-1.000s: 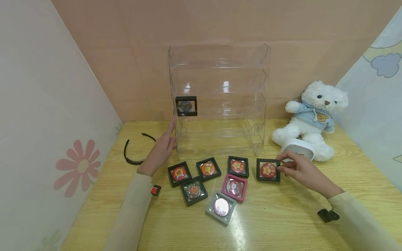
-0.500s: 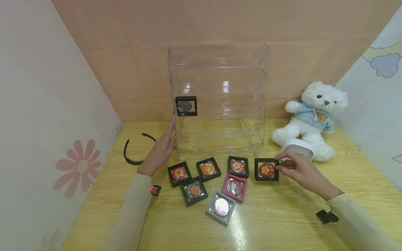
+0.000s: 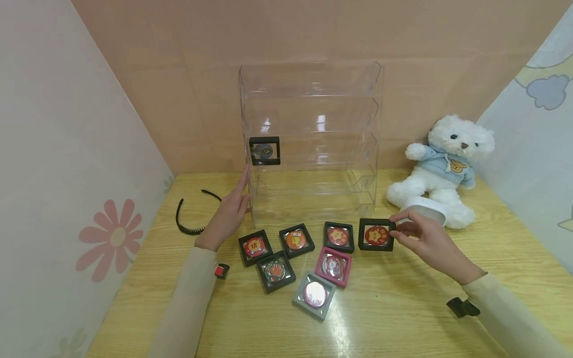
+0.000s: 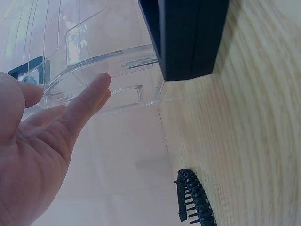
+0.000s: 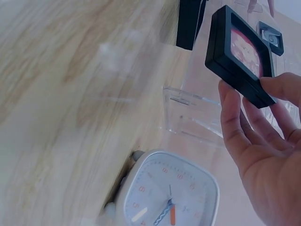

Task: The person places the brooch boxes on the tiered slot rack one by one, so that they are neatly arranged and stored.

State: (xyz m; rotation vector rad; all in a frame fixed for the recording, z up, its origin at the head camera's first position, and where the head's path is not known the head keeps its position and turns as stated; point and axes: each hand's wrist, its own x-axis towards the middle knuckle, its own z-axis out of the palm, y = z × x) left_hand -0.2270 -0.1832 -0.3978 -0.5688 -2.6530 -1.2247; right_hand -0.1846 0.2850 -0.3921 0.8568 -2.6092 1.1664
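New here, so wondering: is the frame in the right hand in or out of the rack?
Out: the frame is pinched by one side in the right hand, in front of the rack.

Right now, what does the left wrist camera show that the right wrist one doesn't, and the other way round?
Only the left wrist view shows the black headband and the palm of the left hand. Only the right wrist view shows the white clock and the right hand holding a black framed badge. Both show the clear rack, the framed piece on its shelf and the wooden tabletop.
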